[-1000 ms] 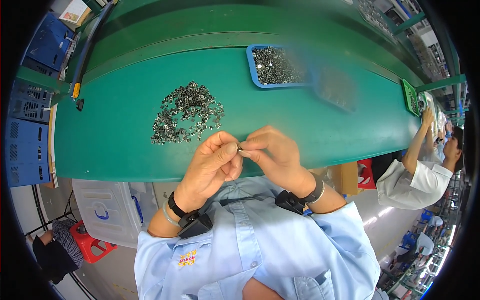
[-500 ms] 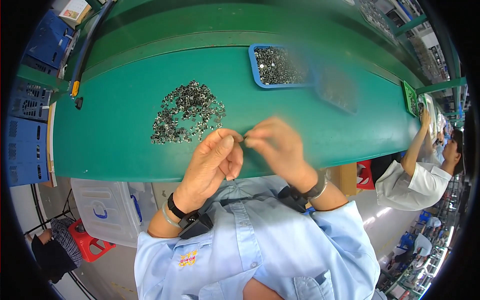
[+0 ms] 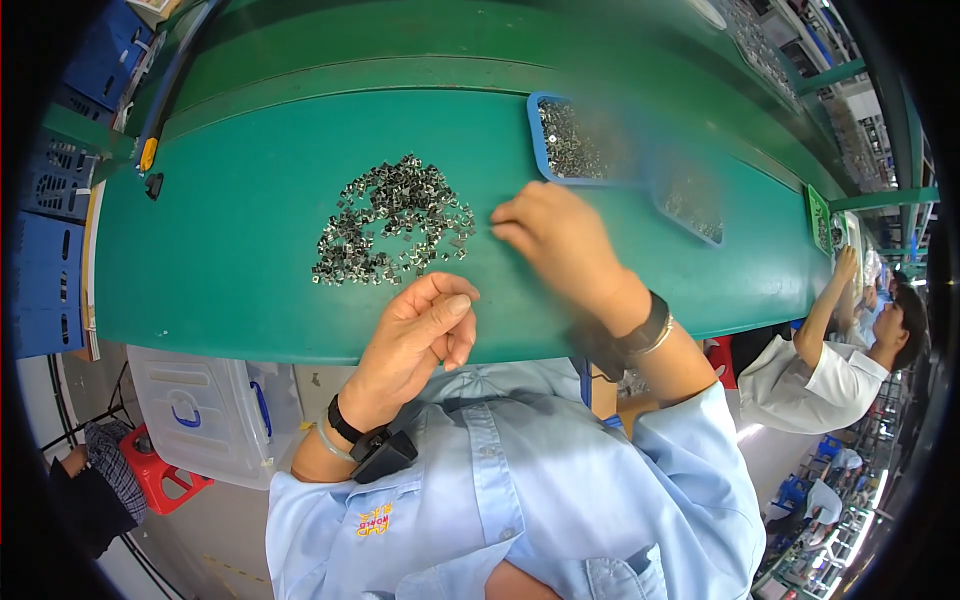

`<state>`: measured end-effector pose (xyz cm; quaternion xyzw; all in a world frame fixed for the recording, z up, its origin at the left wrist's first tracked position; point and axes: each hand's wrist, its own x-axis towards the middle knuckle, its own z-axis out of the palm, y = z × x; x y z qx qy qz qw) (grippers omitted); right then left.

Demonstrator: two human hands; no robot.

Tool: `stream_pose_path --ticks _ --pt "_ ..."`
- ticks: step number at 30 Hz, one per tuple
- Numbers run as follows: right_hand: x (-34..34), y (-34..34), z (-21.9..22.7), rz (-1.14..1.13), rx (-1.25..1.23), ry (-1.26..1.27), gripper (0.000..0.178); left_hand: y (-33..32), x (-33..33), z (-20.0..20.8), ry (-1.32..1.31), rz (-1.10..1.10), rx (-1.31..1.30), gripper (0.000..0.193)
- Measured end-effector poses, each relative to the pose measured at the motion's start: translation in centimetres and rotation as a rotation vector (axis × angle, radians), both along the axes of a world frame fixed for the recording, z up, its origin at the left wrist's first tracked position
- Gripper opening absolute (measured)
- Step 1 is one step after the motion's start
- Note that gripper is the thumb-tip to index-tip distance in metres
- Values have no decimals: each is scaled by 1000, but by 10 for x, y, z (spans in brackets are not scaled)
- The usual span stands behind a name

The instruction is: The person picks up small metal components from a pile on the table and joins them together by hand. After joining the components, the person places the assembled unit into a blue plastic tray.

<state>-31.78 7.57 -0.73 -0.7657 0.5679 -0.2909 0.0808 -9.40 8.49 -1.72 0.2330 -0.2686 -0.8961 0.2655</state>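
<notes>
1. Whereas both hands were held together at the near edge of the green table [image 3: 250, 250] one second ago, fingertips pinched over a small part between them, the hands are now seen apart.
2. The right hand [image 3: 560, 240] is shown extended away from the body, toward the far right, and is blurred by motion. It lies between the pile of small metal parts [image 3: 395, 220] and the blue tray [image 3: 570, 140]. The fingers are curled loosely; whether a part is held in them cannot be told.
3. The left hand [image 3: 420, 330] is kept at the near edge of the table, just below the pile. Thumb and forefinger are brought close together, the other fingers folded; a held part cannot be made out.
4. The pile is unchanged in place, left of centre on the table; the tray, holding similar parts, stands at the far right.
5. It is judged that one two-handed operation on a part is finished and the part is being carried off or a fresh one sought.
</notes>
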Motion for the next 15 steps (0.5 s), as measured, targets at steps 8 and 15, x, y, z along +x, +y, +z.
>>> stream_pose_path --ticks 8,15 --pt "25 -4 -5 60 17 20 13 -1 2 -1 -5 14 20 14" --pt "21 24 28 185 32 -151 19 -4 -9 14 -144 113 -40 16"
